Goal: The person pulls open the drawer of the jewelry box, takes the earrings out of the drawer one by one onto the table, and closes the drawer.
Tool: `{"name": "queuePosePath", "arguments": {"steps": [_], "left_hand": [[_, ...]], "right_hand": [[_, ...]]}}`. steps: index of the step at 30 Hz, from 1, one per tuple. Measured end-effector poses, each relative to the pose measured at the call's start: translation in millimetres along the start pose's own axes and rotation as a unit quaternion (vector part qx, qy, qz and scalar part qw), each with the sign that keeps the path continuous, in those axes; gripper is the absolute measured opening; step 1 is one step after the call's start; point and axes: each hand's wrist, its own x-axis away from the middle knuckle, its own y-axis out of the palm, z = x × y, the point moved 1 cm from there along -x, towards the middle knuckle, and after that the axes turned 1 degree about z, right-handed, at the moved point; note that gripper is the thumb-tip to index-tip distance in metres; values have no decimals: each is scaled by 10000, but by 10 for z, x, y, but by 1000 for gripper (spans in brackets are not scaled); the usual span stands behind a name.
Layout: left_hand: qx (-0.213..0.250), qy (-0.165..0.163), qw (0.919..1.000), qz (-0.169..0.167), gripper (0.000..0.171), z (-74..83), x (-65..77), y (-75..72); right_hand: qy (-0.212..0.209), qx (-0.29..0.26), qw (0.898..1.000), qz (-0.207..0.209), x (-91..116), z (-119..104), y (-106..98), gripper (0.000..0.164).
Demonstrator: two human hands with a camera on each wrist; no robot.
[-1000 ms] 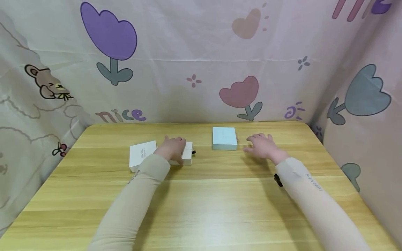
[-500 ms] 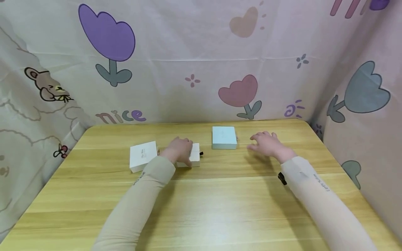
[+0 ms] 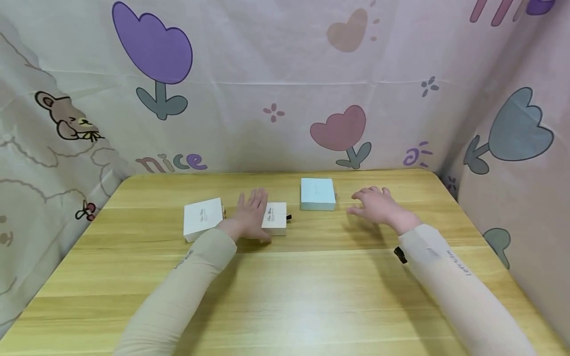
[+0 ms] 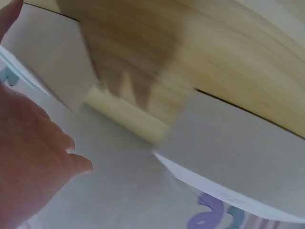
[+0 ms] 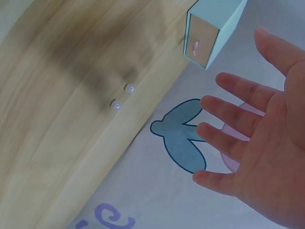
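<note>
My left hand lies with spread, straight fingers at the left end of a small white box with printed lettering and a black pull tab. In the left wrist view that box is close to the thumb, and the hand is partly cut off. Whether it touches the box I cannot tell. My right hand hovers over the table, fingers loosely extended, holding nothing. To its left stands a light blue drawer box; the right wrist view shows its pink front with a small pull loop.
A second white box sits to the left of my left hand. Two small shiny beads or studs lie on the wooden table near my right hand. A patterned cloth rises behind the table.
My left hand has slid the small white box to the right, away from the other white box. It then let go and straightened its fingers, drawing slightly left. The right hand has barely moved.
</note>
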Motion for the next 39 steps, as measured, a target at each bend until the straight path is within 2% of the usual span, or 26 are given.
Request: {"name": "queuePosePath", "arguments": {"steps": [4,8,12,19,28,39], "left_hand": [[139,-20,9999,-70,117,-109,22,63],[99,34,9998,-174,107,-115,31,86],[-78,88,9998,-167,102,-30,21,63],[-613,-5,9978,-257,103,145,-40,74],[-632,70,9980,-68,104,291,-115,106],[-799,7,9968,6,102,488,-132,101]], "right_hand": [[-63,11,10000,-13,-6,-4,27,54],[-135,42,9999,4,-28,-21,57,53],[-147,-13,9999,13,-44,-51,60,53],[-193,-14,9998,-80,-42,-90,81,54],[-225,80,9997,-110,-29,-138,126,51],[-453,-96,9987,-222,-78,-247,204,44]]}}
